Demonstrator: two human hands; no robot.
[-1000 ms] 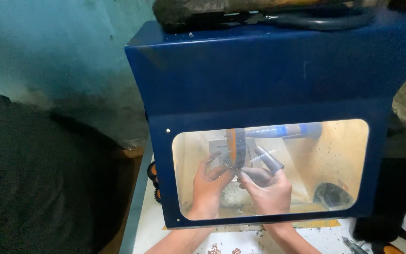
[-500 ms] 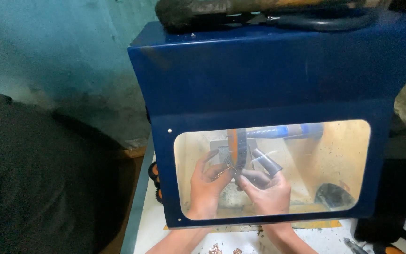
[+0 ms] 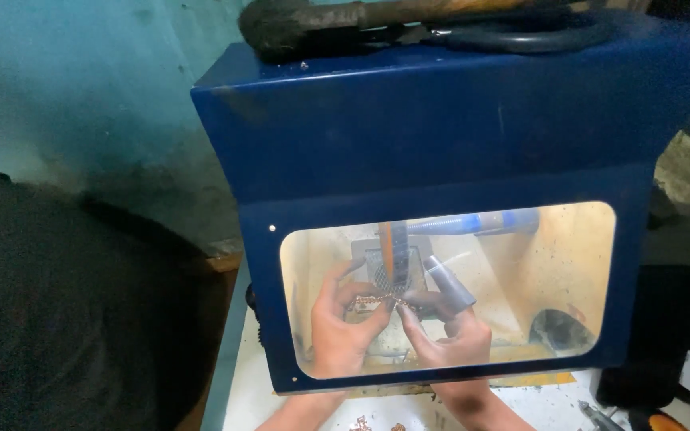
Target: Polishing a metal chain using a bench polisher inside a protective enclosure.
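Working inside a blue metal enclosure (image 3: 441, 160), both hands are seen through its clear viewing window (image 3: 521, 335), lit warm yellow from within. At about nine o'clock of the scene a dark, shadowed mass (image 3: 65, 319) fills the view beside a teal wall (image 3: 81, 80). At the window's seven o'clock the left hand (image 3: 341, 327) is raised with its fingers curled and pinched on one end of a thin, chain-like piece of metal (image 3: 373, 300). That piece is stretched between the two hands and is pressed against the lower edge of a narrow upright wheel (image 3: 394, 254), which sits at the window's eleven o'clock in front of a grey mesh panel (image 3: 377, 267). The right hand (image 3: 453, 335), just past the window's six o'clock, is closed on the other end of the piece; a grey finger guard (image 3: 449, 283) is worn on one raised finger. A bluish tube (image 3: 481, 222) is seen at twelve o'clock, a dark round opening (image 3: 561, 329) at four o'clock. On top of the enclosure a dark-headed tool with a wooden handle (image 3: 345, 16) is laid.

The step in hand is judged to be the polishing of the piece on the wheel. For the next move, steady tension from both hands and light, even pressure would be called for, with fingertips kept off the wheel.
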